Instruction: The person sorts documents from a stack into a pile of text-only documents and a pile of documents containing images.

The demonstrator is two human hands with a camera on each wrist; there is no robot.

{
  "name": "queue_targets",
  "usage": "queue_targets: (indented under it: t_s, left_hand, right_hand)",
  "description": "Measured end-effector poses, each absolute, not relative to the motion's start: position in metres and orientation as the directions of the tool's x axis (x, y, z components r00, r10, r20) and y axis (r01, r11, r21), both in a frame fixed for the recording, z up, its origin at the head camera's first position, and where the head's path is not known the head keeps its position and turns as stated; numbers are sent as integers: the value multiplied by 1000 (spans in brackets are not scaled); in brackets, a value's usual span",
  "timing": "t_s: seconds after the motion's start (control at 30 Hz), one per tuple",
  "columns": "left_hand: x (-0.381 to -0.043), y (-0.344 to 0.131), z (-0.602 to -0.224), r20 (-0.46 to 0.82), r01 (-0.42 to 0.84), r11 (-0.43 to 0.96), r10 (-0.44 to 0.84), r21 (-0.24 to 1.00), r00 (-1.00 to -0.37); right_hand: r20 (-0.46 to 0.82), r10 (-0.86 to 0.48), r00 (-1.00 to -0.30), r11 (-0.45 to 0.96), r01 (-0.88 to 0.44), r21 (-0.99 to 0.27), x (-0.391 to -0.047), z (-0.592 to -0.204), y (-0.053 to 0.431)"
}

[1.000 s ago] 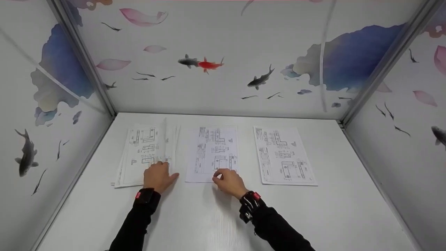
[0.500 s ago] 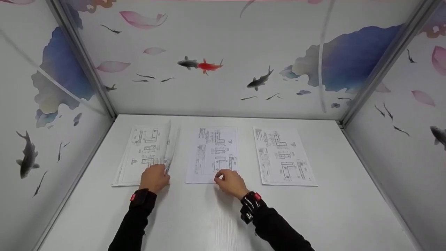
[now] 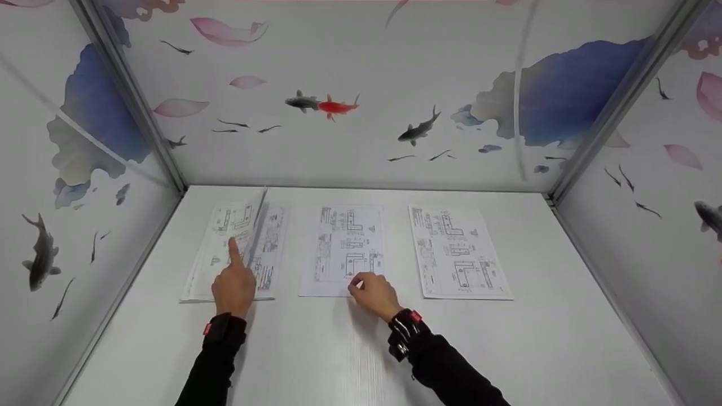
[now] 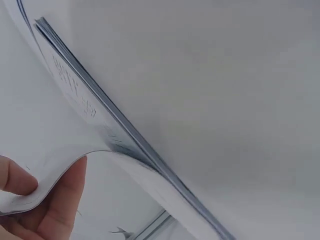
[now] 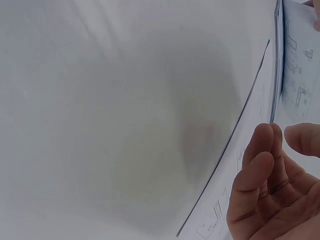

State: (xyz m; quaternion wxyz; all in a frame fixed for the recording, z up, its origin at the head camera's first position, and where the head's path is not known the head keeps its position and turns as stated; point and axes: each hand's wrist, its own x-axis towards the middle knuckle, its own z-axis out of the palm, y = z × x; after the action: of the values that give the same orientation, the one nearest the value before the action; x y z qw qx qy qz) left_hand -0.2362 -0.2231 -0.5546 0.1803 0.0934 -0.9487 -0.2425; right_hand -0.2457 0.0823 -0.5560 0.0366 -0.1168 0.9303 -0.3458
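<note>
My left hand (image 3: pixel 234 286) is at the left stack of printed technical drawings (image 3: pixel 198 282), its index finger stretched out over the paper. It pinches the lifted drawing sheets (image 3: pixel 237 220), whose right side curves up and bares a printed page underneath. In the left wrist view the thumb (image 4: pixel 17 179) lies on one face of the bent paper and the fingers (image 4: pixel 62 207) on the other. My right hand (image 3: pixel 375 294), loosely curled, is at the near edge of the middle drawing stack (image 3: pixel 329 248). In the right wrist view nothing shows between its thumb (image 5: pixel 305 139) and fingers.
A third stack of drawings (image 3: pixel 461 254) lies on the right of the white table (image 3: pixel 350 349). White walls printed with fish and petals enclose the table at the back (image 3: pixel 338 158) and both sides.
My left hand has shifted left and lifted the right side of the upper sheets, folding them leftward and baring the page below. The right hand stays nearly still.
</note>
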Motion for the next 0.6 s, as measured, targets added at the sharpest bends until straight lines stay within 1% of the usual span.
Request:
queue_targets:
  t_s: [0.07, 0.13, 0.2, 0.3, 0.4, 0.5, 0.6]
  left_hand:
    - [-234, -225, -555, 360, -67, 854, -287, 517, -888]
    - [-232, -225, -557, 440, -12, 869, -262, 495, -859]
    - [-230, -224, -560, 523, 49, 906, -198, 420, -829]
    - [-226, -219, -562, 616, 131, 948, -80, 289, -784]
    - [-222, -213, -561, 676, 194, 963, 16, 188, -737]
    - [-219, -206, -556, 711, 246, 962, 87, 123, -698]
    - [-218, -199, -554, 729, 283, 957, 144, 70, -669]
  right_hand:
    - [2, -255, -967, 723, -192, -664, -246, -557, 82]
    - [-19, -265, -964, 707, -181, -684, -245, -559, 82]
    - [-43, -267, -963, 693, -162, -703, -244, -560, 82]
    - [-82, -267, -960, 673, -125, -729, -245, -561, 81]
    - [-105, -267, -958, 654, -101, -749, -246, -560, 80]
    - [-126, -269, -955, 620, -72, -781, -247, -559, 78]
    - [-165, -271, -948, 544, -9, -839, -248, -559, 74]
